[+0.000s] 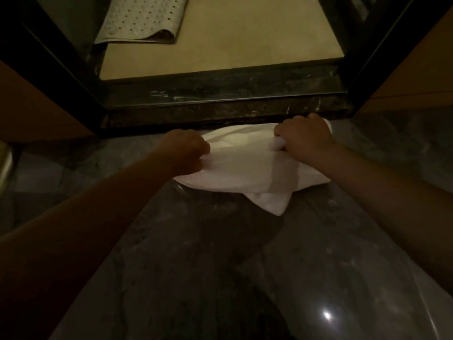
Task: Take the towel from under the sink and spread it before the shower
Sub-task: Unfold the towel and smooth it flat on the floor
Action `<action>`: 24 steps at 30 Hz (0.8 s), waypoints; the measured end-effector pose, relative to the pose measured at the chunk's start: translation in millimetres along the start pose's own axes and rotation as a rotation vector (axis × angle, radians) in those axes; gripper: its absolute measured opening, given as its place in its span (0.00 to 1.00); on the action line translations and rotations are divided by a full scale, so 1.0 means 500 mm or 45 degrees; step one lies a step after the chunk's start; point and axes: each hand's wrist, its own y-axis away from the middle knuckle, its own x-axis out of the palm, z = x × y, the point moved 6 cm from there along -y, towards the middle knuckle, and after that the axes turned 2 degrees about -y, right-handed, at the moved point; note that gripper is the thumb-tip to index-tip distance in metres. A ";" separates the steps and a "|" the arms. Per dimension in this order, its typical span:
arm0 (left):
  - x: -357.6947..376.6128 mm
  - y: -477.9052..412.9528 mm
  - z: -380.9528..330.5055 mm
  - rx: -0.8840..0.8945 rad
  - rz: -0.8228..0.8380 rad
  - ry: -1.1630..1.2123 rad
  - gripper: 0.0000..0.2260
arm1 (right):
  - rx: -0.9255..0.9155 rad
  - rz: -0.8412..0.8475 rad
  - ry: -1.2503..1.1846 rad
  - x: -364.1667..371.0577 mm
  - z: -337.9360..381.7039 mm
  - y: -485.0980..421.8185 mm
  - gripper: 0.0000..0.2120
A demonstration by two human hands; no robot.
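Note:
A white towel is held low over the dark marble floor, just in front of the shower's dark stone threshold. It is bunched and partly folded, with one corner hanging down toward me. My left hand grips its left edge in a closed fist. My right hand is closed on its right edge near the threshold. Whether the towel's underside touches the floor is hard to tell.
Inside the shower lies a beige floor with a white perforated rubber mat at the back left, one corner folded. Dark door frames flank the opening. Glossy grey marble floor spreads below my arms.

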 end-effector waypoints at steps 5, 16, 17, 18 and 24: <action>0.027 0.022 -0.038 0.005 0.115 0.090 0.15 | 0.008 0.200 -0.153 0.033 0.005 0.037 0.06; 0.007 -0.027 -0.117 0.056 -0.077 0.219 0.10 | -0.187 0.260 -0.379 0.067 0.007 0.080 0.19; -0.002 -0.037 -0.122 0.062 -0.113 0.233 0.09 | -0.167 0.220 -0.418 0.064 0.002 0.074 0.20; -0.009 -0.049 -0.128 0.065 -0.141 0.255 0.09 | -0.151 0.168 -0.428 0.060 -0.003 0.066 0.20; -0.014 -0.132 -0.171 0.088 -0.172 0.265 0.11 | 0.004 0.044 -0.395 0.067 0.009 0.021 0.14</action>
